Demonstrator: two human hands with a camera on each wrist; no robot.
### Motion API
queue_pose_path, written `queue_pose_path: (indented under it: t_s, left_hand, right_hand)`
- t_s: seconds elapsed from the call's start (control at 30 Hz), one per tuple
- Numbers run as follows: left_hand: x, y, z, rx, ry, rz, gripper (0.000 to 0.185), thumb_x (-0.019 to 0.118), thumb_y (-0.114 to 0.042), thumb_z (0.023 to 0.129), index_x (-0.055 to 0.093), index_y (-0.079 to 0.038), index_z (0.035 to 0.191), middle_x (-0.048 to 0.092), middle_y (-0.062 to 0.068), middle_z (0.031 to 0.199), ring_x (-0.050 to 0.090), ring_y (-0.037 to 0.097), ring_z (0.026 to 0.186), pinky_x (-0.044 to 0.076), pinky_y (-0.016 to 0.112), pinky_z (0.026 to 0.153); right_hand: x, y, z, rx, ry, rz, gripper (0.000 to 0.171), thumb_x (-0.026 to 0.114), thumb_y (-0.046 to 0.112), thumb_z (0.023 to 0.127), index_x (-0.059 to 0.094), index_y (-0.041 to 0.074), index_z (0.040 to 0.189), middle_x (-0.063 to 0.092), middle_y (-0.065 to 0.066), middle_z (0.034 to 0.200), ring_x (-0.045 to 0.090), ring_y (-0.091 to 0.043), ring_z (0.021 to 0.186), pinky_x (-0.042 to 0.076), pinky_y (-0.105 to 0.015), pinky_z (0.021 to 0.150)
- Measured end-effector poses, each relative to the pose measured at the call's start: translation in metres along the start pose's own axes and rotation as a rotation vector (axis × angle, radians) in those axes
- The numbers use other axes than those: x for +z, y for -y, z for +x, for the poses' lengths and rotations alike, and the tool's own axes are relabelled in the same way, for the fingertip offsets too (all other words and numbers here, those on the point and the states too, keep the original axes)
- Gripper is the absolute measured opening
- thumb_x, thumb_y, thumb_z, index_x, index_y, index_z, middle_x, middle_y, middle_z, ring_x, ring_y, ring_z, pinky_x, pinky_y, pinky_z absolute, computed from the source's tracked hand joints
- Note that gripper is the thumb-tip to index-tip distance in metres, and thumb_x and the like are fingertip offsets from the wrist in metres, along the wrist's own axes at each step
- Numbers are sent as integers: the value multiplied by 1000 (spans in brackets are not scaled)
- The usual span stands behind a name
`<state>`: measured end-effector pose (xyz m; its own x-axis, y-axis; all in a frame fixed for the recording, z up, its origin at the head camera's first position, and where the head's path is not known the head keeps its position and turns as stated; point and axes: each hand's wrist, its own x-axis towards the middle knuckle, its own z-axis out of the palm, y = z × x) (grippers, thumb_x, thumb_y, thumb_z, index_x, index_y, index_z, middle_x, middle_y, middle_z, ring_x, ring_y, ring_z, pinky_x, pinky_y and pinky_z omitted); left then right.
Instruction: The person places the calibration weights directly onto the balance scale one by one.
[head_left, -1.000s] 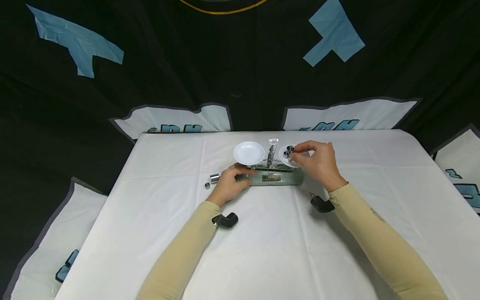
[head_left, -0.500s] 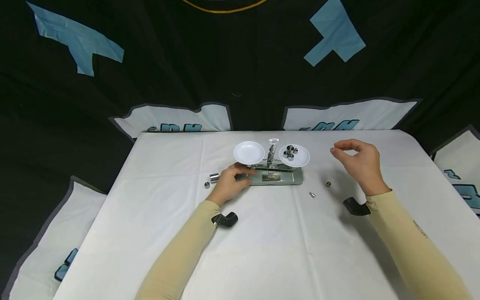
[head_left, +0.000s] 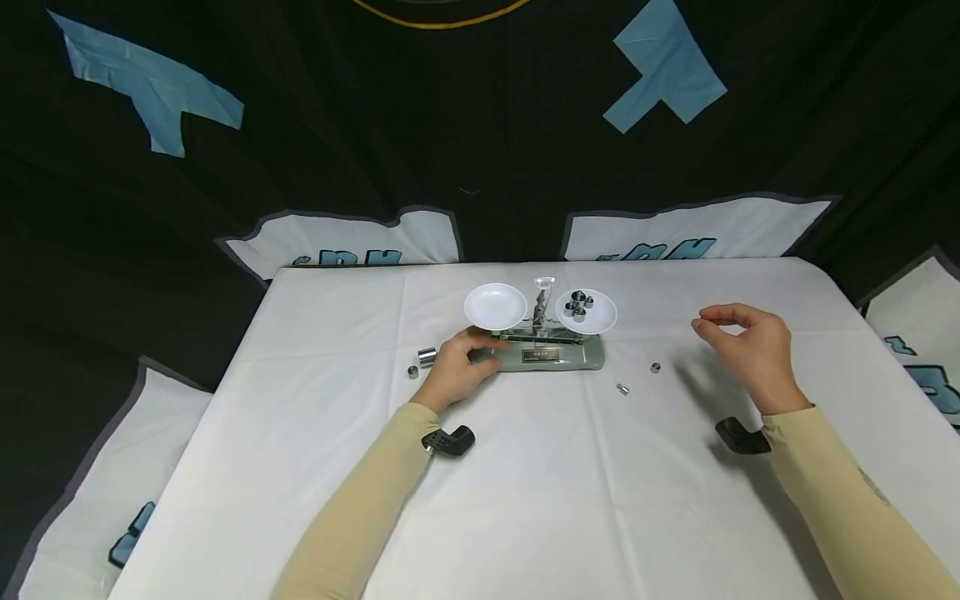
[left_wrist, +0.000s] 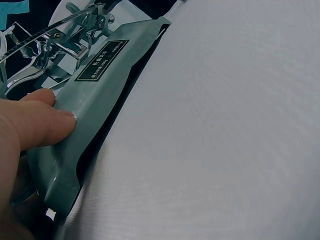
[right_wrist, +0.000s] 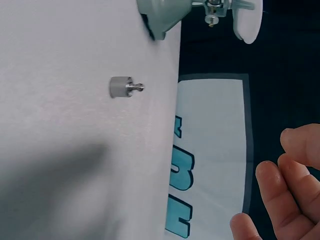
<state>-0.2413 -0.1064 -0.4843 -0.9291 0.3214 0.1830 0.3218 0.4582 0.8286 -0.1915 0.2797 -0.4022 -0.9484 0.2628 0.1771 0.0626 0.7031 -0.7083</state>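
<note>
A grey-green pan balance stands near the back of the table. My left hand grips the left end of its base. In the left wrist view the thumb presses on the front face, left of the nameplate. Nothing lies on the left pan; several metal weights stand together on the right pan. Off to the right, my right hand hovers over the table, fingers loosely bent, holding nothing. One upright knobbed weight stands on the cloth in the right wrist view.
Two small weights sit on the table right of the balance: a standing weight and a tipped weight. Left of my left hand are a large weight on its side and a small weight. A dark curtain hangs behind the table.
A second ago my right hand was at the weights on the right pan; it has left them there and moved right, away from the balance. My left hand stays put.
</note>
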Motion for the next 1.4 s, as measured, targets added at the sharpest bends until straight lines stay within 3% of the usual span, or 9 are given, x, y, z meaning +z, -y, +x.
queue_pose_path:
  t_s: [0.07, 0.13, 0.27, 0.33, 0.4, 0.73, 0.97, 1.23, 1.4]
  left_hand:
    - [1, 0, 0, 2, 3, 2, 28, 71, -7, 84, 79, -10, 110, 68, 11, 131, 59, 28, 131, 45, 45, 115]
    - [1, -1, 0, 3, 6, 8, 28, 72, -7, 84, 79, -11, 110, 68, 10, 131, 59, 28, 131, 45, 45, 115]
    - [1, -1, 0, 1, 5, 5, 28, 72, -6, 84, 79, -12, 110, 68, 10, 132, 59, 28, 131, 45, 45, 115]
    - [1, -1, 0, 0, 1, -2, 28, 72, -6, 84, 79, -11, 110, 67, 10, 133, 58, 28, 131, 45, 45, 115]
    - [0, 0, 0, 1, -1, -7, 27, 72, -5, 84, 79, -11, 110, 67, 10, 134, 58, 28, 132, 45, 45, 115]
    - [1, 1, -1, -3, -2, -5, 27, 72, -5, 84, 79, -12, 109, 67, 9, 134, 59, 27, 132, 45, 45, 115]
    - [-1, 0, 0, -2, 0, -1, 26, 72, -6, 84, 79, -11, 109, 68, 9, 133, 59, 27, 131, 45, 44, 115]
    - [-1, 0, -1, 2, 2, -3, 27, 73, -6, 84, 79, -11, 110, 67, 10, 134, 58, 27, 132, 45, 44, 115]
    - [-1, -1, -1, 8, -1, -4, 27, 73, -6, 84, 79, -11, 110, 67, 10, 135, 58, 28, 132, 45, 45, 115]
  right_hand:
    - [-1, -3, -2, 12, 6, 1, 37, 69, 35, 95, 75, 3, 112, 54, 34, 84, 48, -1, 100, 42, -17, 67]
    - [0, -6, -4, 20, 17, -3, 37, 69, 34, 95, 75, 2, 112, 55, 32, 84, 52, -7, 103, 42, -21, 71]
    - [5, -11, -6, 23, 57, -15, 36, 68, 29, 96, 73, -1, 114, 71, -2, 101, 57, -31, 116, 40, -29, 80]
    - [9, -14, -7, 14, 82, -23, 36, 68, 28, 97, 72, -2, 115, 71, -19, 112, 56, -37, 118, 40, -31, 81]
    - [12, -16, -7, 3, 100, -28, 35, 68, 26, 96, 72, -3, 116, 69, -26, 117, 57, -38, 115, 41, -32, 80]
    - [24, -18, -9, -39, 136, -60, 32, 71, 24, 94, 76, -1, 113, 74, -25, 115, 62, -25, 101, 45, -20, 73]
    - [28, -18, -8, -47, 223, -85, 32, 69, 21, 93, 74, -2, 114, 74, -26, 114, 65, -35, 103, 47, -24, 70]
    - [33, -16, -4, -29, 340, -103, 32, 72, 21, 91, 74, -2, 113, 75, -23, 108, 63, -13, 79, 51, -25, 64]
    - [37, -16, -3, -39, 363, -121, 31, 74, 18, 88, 74, -4, 111, 76, -20, 97, 62, -7, 72, 52, -24, 63]
